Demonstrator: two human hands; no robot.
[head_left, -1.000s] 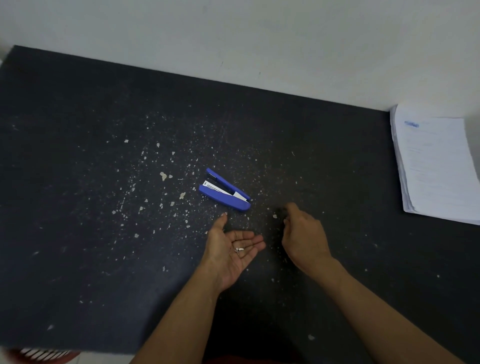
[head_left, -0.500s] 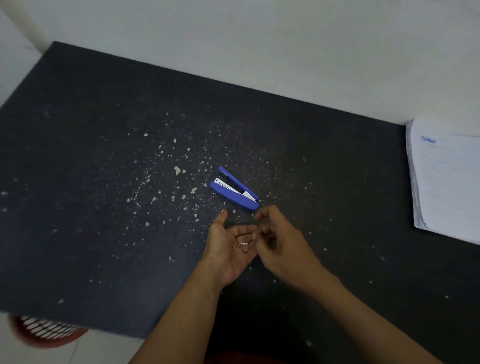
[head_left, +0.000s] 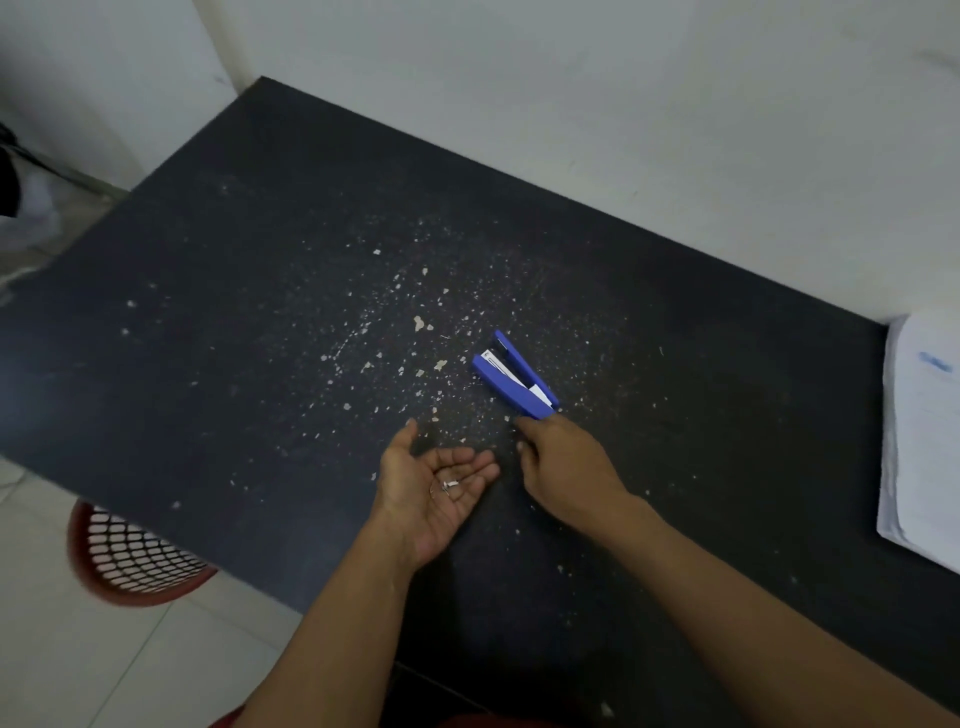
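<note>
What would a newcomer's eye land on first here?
A blue stapler lies hinged open on the dark speckled table, the right hand at its near end. The left hand lies palm up beside it, small staples in the palm. A stack of papers sits at the right edge.

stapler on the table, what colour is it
The stapler is blue, with white and silvery metal showing inside where it lies open. The head view shows it.

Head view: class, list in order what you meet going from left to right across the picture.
Red mesh basket → left hand, small staples lying in its upturned palm → right hand → stack of papers.
</note>
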